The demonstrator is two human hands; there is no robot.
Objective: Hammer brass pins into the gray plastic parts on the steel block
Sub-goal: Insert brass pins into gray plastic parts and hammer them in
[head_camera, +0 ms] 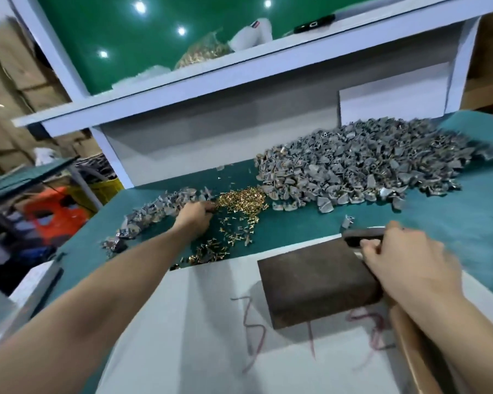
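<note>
- Reaching into the brass pins (245,199) heaped on the green mat (296,223): left hand (195,216), fingers curled (cannot tell whether they hold anything).
- Right hand (404,251) grips the hammer (362,237) near its head, at the steel block (316,282)'s far right corner.
- Gray plastic parts (367,163) lie piled beyond the pins, to the right.
</note>
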